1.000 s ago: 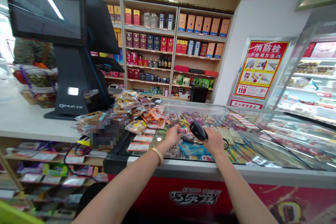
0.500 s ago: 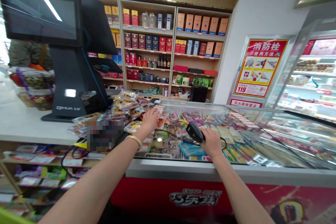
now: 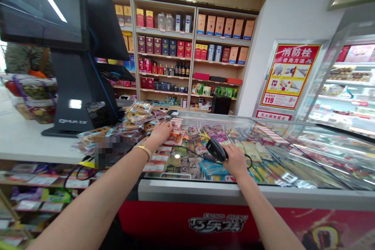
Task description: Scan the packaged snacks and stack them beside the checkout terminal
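Observation:
My right hand is closed around a black barcode scanner held just above the glass lid of a chest freezer; its cable trails left across the glass. My left hand, a gold bangle on its wrist, reaches into a pile of small snack packets heaped where the freezer meets the counter. Its fingers rest on orange packets at the pile's right edge; whether they grip one is hidden.
A black checkout terminal with two screens stands on the white counter to the left. Bags of produce sit behind it, and a person stands beyond. Shelves of boxed goods line the back wall; a refrigerated case is at right.
My left hand has left the spot beside the scanner and moved left and away from me into the snack pile. The right hand and scanner have barely shifted.

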`<state>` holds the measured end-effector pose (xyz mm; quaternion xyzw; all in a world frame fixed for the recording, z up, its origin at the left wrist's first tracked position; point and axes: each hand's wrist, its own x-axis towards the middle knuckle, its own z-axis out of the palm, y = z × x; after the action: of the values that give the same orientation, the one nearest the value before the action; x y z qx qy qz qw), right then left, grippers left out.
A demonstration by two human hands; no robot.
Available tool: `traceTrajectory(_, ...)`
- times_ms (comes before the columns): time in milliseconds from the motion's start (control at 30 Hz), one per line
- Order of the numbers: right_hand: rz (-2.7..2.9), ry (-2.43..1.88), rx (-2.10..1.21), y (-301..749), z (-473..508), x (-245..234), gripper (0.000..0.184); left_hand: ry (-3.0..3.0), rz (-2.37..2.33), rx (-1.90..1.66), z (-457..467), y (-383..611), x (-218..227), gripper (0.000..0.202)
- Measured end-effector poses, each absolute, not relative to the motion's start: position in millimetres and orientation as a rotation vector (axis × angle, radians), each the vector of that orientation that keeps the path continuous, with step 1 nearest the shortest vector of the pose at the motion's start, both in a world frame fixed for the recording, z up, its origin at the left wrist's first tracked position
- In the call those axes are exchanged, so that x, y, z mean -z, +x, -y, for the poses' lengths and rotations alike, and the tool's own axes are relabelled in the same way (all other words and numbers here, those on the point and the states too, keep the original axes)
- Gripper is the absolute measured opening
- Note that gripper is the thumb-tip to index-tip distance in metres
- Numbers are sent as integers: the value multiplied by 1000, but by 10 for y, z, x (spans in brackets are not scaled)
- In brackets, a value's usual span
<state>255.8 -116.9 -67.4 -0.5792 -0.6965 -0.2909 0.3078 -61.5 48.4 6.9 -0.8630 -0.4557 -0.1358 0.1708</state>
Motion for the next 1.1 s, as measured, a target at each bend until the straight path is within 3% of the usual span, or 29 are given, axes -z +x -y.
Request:
traceTrajectory(133,1833,-1499,777,2554,1166,676,40,-2538,1306,730,-394,-553,98,31)
traceTrajectory(433,1832,-1483,776,2555,1166,677,40,-2921,1777,2781,-56,-68,464,33)
traceTrajectory(533,1841,-1474,770,2557,1171,675,40,-2801,1677,3134,-19,-31,482,25)
traceTrajectory(600,1857,-1471,759,2552,1176,668,39,-2779,1670,3033,-23,-35,495,25)
traceTrajectory(800,1954,-1428,727,2492,1201,635,36,-2796,1387,2198,-66,-87,536,22)
traceTrajectory(1100,2032,-1386,717,2464,1189,632,43,-2848,1214,1759,-44,-77,561,23)
